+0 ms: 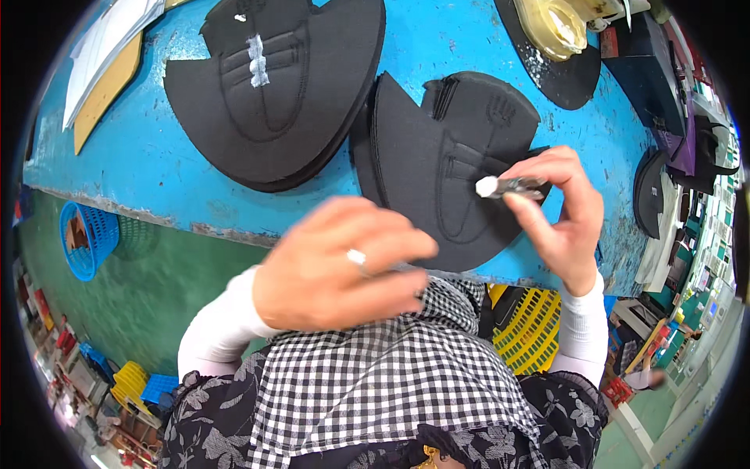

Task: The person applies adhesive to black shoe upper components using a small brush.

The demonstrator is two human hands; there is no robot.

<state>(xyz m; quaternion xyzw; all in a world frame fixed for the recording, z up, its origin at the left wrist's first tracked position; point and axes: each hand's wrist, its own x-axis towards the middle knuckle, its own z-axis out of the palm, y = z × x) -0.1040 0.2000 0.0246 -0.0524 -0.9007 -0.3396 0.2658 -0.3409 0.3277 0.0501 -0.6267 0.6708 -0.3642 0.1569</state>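
My right hand (558,207) pinches a small dark brush-like tool (522,186) between thumb and fingers. Its tip carries a thick white blob like glue, just over the right stack of black shoe upper pieces (414,184). These cut fabric pieces bear stitched lines. My left hand (351,266), slightly blurred, hovers by the table's front edge with its fingers loosely stretched out and apart; nothing shows in it. To the left lies a second stack of black upper pieces (328,86), with a white glue smear on its top piece.
A cream-coloured glue-caked container (556,27) stands on a black piece at the far right of the blue table (117,172). Papers on a board (109,59) lie far left. A dark box (641,74) stands right. Baskets, blue (90,238) and yellow (530,332), sit below the table's edge.
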